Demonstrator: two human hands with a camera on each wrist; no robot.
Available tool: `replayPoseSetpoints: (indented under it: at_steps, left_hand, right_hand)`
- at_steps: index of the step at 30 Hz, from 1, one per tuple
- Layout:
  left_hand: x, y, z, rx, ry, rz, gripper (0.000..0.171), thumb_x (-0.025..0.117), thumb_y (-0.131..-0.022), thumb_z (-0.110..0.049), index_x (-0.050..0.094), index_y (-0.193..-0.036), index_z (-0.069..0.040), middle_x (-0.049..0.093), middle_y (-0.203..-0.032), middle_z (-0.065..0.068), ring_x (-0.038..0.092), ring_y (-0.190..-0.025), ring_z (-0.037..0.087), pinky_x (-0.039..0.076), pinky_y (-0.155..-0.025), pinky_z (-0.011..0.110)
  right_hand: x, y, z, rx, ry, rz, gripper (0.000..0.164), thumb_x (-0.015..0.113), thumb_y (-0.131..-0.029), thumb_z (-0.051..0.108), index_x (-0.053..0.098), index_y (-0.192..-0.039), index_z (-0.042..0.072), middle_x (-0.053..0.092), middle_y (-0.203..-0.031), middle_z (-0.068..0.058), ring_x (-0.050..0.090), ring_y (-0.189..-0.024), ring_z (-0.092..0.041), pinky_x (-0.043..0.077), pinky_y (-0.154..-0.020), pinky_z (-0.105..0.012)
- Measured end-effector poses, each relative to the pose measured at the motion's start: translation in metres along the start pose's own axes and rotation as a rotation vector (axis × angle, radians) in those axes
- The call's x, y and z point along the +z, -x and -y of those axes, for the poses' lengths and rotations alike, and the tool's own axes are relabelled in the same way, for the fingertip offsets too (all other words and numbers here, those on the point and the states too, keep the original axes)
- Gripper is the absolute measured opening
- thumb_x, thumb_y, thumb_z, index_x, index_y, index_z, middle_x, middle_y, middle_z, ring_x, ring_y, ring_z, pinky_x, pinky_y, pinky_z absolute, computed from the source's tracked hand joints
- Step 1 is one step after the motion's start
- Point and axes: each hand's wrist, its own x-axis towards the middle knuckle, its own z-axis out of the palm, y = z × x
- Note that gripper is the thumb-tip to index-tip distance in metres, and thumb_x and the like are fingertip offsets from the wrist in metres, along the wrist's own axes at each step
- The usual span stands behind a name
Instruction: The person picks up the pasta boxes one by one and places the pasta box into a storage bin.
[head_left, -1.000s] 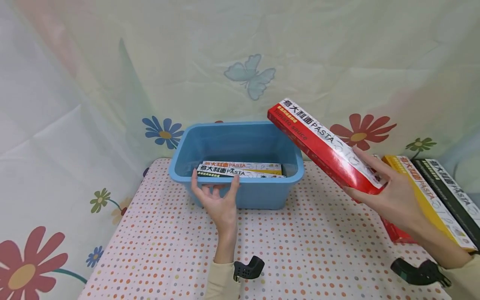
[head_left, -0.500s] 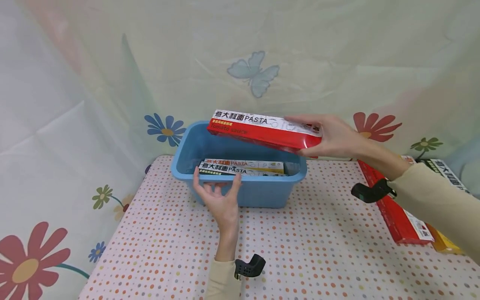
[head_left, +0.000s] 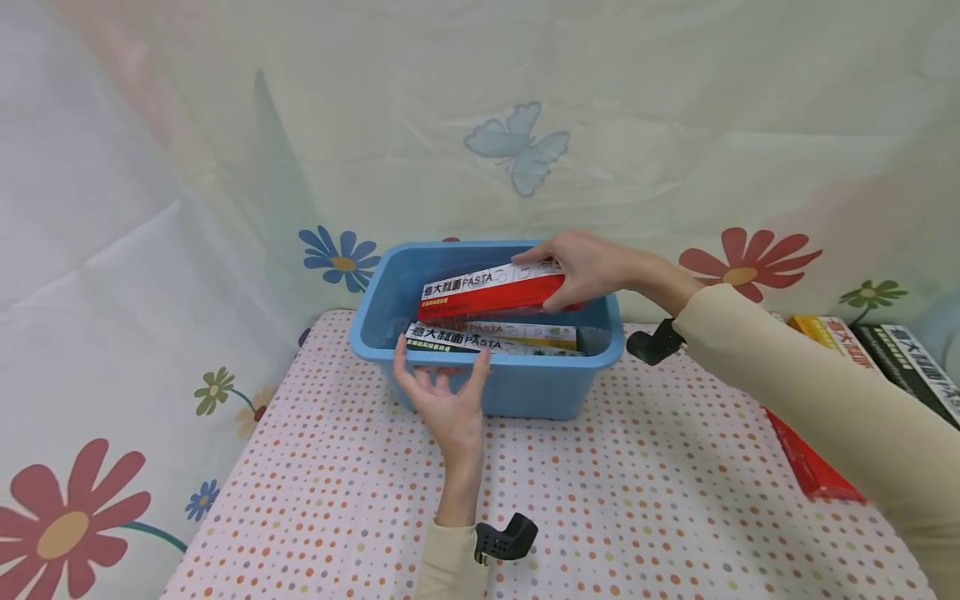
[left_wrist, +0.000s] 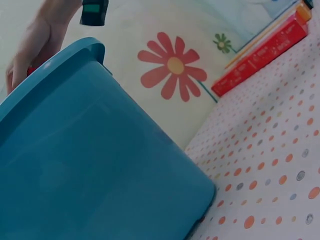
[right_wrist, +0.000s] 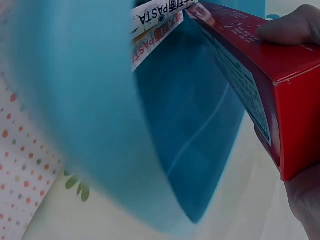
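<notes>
A red pasta box [head_left: 491, 293] is tilted inside the mouth of a blue plastic bin [head_left: 525, 392], its left end lower. My right hand [head_left: 596, 265] grips the box near its right end, thumb on one face and fingers on the other, which the right wrist view shows too. Below it, a dark-and-white pasta box [head_left: 453, 337] and a yellow-and-white pasta box [head_left: 558, 333] lie in the bin near its front wall. At the bin's front rim, my left hand [head_left: 448, 412] holds on with thumb and index finger over the edge. Their lower parts are hidden by the bin.
On the right side of the dotted tablecloth [head_left: 315, 467] lie another red box [head_left: 813, 458], a yellow box [head_left: 832, 337] and a dark box [head_left: 911, 367], partly behind my right sleeve. A flowered curtain [head_left: 637, 150] hangs close behind the bin.
My right hand has carried the red pasta box leftward from the right side, over the bin and down into its opening. The left hand has stayed on the front rim.
</notes>
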Motion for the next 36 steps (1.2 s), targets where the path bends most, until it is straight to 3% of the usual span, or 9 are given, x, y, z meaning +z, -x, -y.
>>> replayPoseSetpoints:
  at_steps: [4,6,8,12,15,26,36]
  left_hand:
    - [0.000,0.001,0.000,0.002,0.003,0.007,0.105,0.086,-0.083,0.002,0.019,-0.162,-0.010,0.047,-0.152,0.011,0.057,-0.124,0.036,0.061,-0.090,0.041]
    - [0.000,0.002,0.000,0.000,0.013,0.013,0.105,0.085,-0.083,0.001,0.018,-0.163,-0.010,0.047,-0.151,0.012,0.056,-0.124,0.038,0.062,-0.088,0.039]
    - [-0.001,0.002,0.000,-0.003,0.026,0.017,0.104,0.084,-0.084,0.002,0.017,-0.163,-0.011,0.046,-0.151,0.012,0.055,-0.124,0.039,0.062,-0.087,0.038]
    - [-0.001,0.004,0.000,0.004,0.033,0.021,0.104,0.083,-0.084,0.003,0.016,-0.163,-0.009,0.045,-0.153,0.012,0.054,-0.127,0.039,0.062,-0.089,0.038]
    - [-0.002,0.005,-0.001,0.012,0.032,0.024,0.103,0.083,-0.085,0.003,0.017,-0.162,-0.009,0.044,-0.154,0.012,0.053,-0.128,0.040,0.061,-0.091,0.040]
    - [-0.004,0.004,-0.004,0.008,0.025,0.011,0.102,0.084,-0.084,0.002,0.020,-0.162,-0.013,0.046,-0.152,0.012,0.056,-0.123,0.037,0.062,-0.088,0.037]
    - [-0.005,0.004,-0.003,0.002,0.038,0.012,0.102,0.084,-0.085,0.001,0.019,-0.163,-0.015,0.046,-0.151,0.013,0.056,-0.121,0.040,0.064,-0.085,0.041]
  right_hand:
    - [0.004,-0.010,0.002,0.015,-0.051,0.048,0.069,0.082,-0.085,0.012,0.056,-0.147,-0.004,0.077,-0.112,-0.015,0.066,-0.078,-0.020,0.052,-0.065,-0.033]
    - [0.006,-0.015,0.003,0.025,-0.069,0.060,0.069,0.082,-0.086,0.013,0.055,-0.148,-0.004,0.078,-0.110,-0.013,0.065,-0.078,-0.020,0.052,-0.066,-0.032]
    - [0.008,-0.021,0.003,0.025,-0.077,0.074,0.069,0.082,-0.086,0.014,0.055,-0.148,-0.004,0.078,-0.112,-0.014,0.065,-0.081,-0.022,0.051,-0.068,-0.032]
    - [0.007,-0.031,0.003,0.038,-0.076,0.099,0.070,0.081,-0.084,0.013,0.056,-0.147,-0.004,0.067,-0.136,-0.019,0.062,-0.102,-0.027,0.055,-0.078,-0.035]
    - [0.005,-0.036,0.001,0.061,-0.109,0.123,0.071,0.081,-0.082,0.012,0.057,-0.147,-0.004,0.065,-0.139,-0.021,0.059,-0.113,-0.031,0.057,-0.086,-0.038]
    - [0.006,-0.042,-0.025,0.099,-0.202,0.173,0.072,0.081,-0.079,0.003,0.057,-0.147,0.000,0.064,-0.139,-0.021,0.057,-0.111,-0.030,0.052,-0.076,-0.031]
    - [0.012,-0.041,-0.038,0.143,-0.277,0.197,0.073,0.081,-0.083,0.001,0.054,-0.151,0.001,0.060,-0.142,-0.021,0.056,-0.113,-0.031,0.055,-0.080,-0.030]
